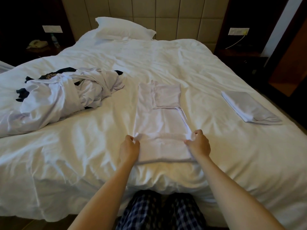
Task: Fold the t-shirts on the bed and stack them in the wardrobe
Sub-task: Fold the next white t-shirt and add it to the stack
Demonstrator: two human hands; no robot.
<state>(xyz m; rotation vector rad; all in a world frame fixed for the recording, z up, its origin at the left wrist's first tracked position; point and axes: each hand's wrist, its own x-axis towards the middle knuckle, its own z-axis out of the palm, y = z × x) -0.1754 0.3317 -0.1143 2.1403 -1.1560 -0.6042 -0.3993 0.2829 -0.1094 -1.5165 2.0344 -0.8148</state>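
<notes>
T-shirt [160,117], white, lies flat on the bed [207,67] near the middle of the near half, long axis running near to far. Sides already folded inward into a narrow strip; a sleeve panel sits folded over the far right part. Near end doubled up over the body, the fold line lying close to the near edge of the mattress.

Left hand [129,149] pinches the left corner of the turned-up hem, fingers closed on cloth. Right hand [199,143] pinches the right corner the same way. Both hands sit at the same level, at either side of the strip, with the hem stretched between them. Forearms reach in from the near edge, over checked trousers [159,213].

Heap of unfolded shirts [66,95], white with some dark fabric showing, lies well to the left and a little farther off. Folded stack [249,107] rests to the right, near the right edge of the bed, apart from the hands. Pillow [124,29] at the far end against the headboard [166,15].
</notes>
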